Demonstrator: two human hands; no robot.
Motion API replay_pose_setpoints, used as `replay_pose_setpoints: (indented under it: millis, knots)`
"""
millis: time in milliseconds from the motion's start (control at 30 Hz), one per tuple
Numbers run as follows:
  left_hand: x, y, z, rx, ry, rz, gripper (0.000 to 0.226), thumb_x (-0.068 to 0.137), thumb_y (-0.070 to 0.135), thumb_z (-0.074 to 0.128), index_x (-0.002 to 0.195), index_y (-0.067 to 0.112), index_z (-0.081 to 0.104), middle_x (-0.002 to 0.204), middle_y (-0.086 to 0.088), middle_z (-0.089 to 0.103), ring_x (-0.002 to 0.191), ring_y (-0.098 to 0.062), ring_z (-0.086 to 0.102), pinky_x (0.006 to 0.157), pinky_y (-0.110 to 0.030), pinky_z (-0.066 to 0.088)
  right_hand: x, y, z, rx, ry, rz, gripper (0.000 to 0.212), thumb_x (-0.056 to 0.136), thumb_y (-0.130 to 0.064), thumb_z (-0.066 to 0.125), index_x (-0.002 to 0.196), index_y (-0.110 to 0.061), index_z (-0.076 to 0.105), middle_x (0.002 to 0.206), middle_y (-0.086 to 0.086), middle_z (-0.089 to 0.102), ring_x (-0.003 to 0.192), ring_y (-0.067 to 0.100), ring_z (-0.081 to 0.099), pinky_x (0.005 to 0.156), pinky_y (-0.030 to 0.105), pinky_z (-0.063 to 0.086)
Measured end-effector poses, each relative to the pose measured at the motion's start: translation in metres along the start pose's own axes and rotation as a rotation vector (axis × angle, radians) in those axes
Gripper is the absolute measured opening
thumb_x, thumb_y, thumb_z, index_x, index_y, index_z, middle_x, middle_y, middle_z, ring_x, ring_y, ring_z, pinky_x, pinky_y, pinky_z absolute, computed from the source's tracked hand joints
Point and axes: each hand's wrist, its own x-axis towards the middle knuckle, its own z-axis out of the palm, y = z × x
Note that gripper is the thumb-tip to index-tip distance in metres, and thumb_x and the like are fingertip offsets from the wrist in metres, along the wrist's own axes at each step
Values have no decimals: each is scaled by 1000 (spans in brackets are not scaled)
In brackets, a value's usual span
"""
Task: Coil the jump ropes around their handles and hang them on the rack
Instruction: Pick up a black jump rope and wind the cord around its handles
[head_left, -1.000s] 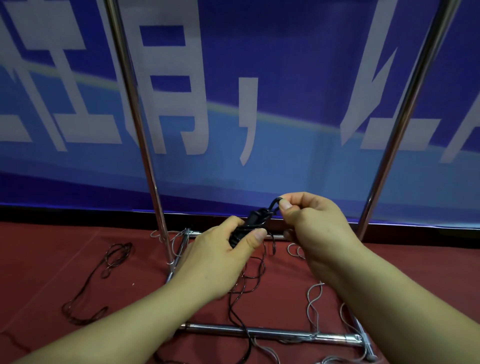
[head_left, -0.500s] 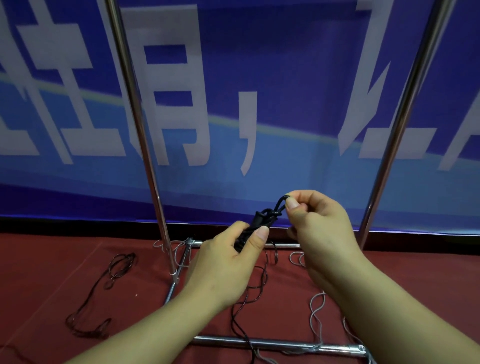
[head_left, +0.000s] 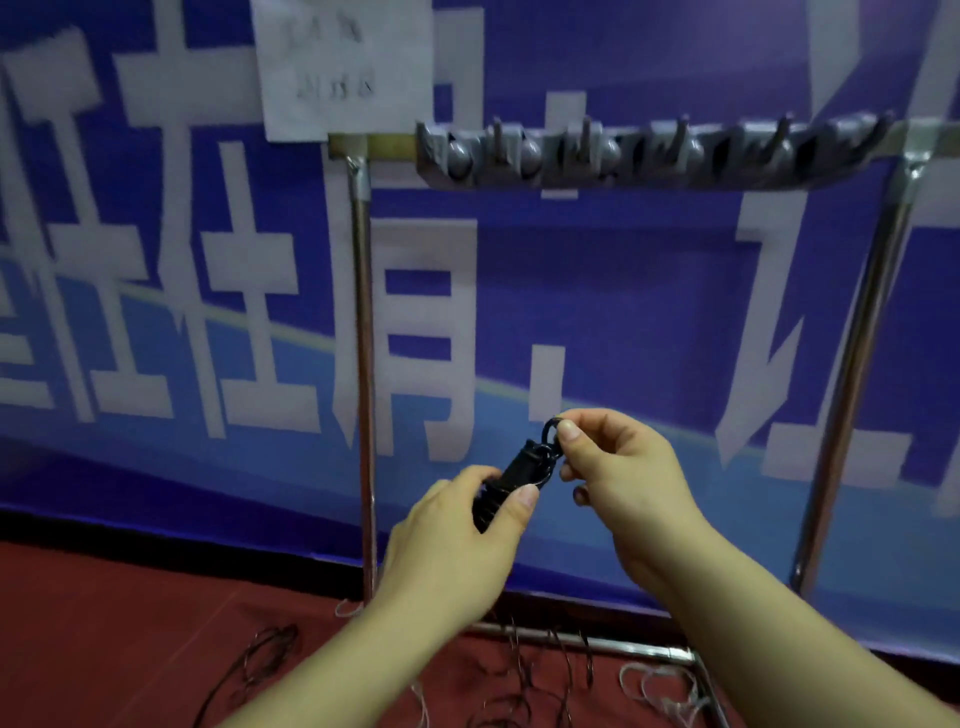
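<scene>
A black jump rope (head_left: 511, 480) is coiled round its handles into a short bundle, held in front of the metal rack. My left hand (head_left: 457, 540) grips the lower part of the bundle, thumb across it. My right hand (head_left: 618, 467) pinches a small rope loop (head_left: 550, 434) at the bundle's upper end. The rack's top bar (head_left: 649, 153) carries a row of grey hooks, high above both hands; the hooks appear bare, though blurred.
Two steel uprights (head_left: 363, 374) (head_left: 857, 364) frame the rack, with a base bar (head_left: 587, 642) on the red floor. Loose dark ropes (head_left: 260, 660) and pale ropes (head_left: 654, 686) lie tangled on the floor. A blue banner with a paper sheet (head_left: 343, 67) hangs behind.
The view has tilted up, bringing the hook bar into sight. Both hands have risen with the bundle, keeping the same hold.
</scene>
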Motion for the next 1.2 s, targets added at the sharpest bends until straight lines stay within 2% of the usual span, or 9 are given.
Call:
replay_pose_setpoints:
  millis: [100,200,333,433,633,767,867,933,1200]
  knots:
    - [29,4,-37,-97,59,2,35,88,74,46,109,47,54,101,15,60,85,-7,60,67,-29,43,26,-37,21,37,-66,-3,10,96,-18,64,92,-16,73,66,-2,62,56,7,54,55,24,44]
    - [54,11,-69,-192,99,7,28,89,67,55,102,43,59,89,11,61,73,-7,59,61,-26,43,50,-71,41,20,-110,-29,10,96,-17,65,91,-17,73,67,0,62,57,11,51,56,28,43]
    - [91,15,-110,-216,157,30,34,86,70,58,103,41,62,93,14,68,81,-8,66,76,-35,58,88,-113,70,-53,-115,-98,12,96,-18,64,88,-16,72,70,2,63,61,14,49,55,27,41]
    - [117,12,-136,-210,246,29,35,82,76,57,97,45,60,90,17,68,78,-10,67,75,-43,61,111,-138,96,-53,-110,-139,13,98,-18,61,89,-14,70,68,3,60,59,16,48,53,27,41]
    - [152,19,-158,-205,368,-59,42,80,80,55,90,39,58,84,13,68,77,-15,68,75,-40,61,137,-163,135,34,-47,-106,13,99,-19,59,99,-11,70,76,6,59,64,18,48,51,28,37]
    - [170,26,-175,-186,412,-30,43,84,80,49,96,40,58,88,11,67,77,-15,67,73,-38,60,154,-185,145,2,-19,-217,13,98,-21,62,100,-13,72,80,2,64,68,13,53,57,25,40]
    - [182,34,-184,-180,455,11,44,84,82,47,98,42,59,90,12,67,78,-14,65,72,-36,59,165,-197,149,-4,14,-282,8,96,-24,64,92,-21,71,86,0,69,76,12,60,63,26,46]
    - [187,37,-188,-174,477,23,47,83,82,47,102,42,60,92,12,67,78,-14,65,71,-34,58,170,-200,150,-11,50,-300,14,96,-26,65,82,-28,67,86,-1,69,81,13,63,66,27,49]
    - [198,36,-189,-287,418,21,54,72,87,53,91,38,63,78,7,71,76,-22,71,73,-46,62,183,-202,155,71,111,-127,5,89,-16,70,90,-13,73,78,8,66,60,17,55,56,27,53]
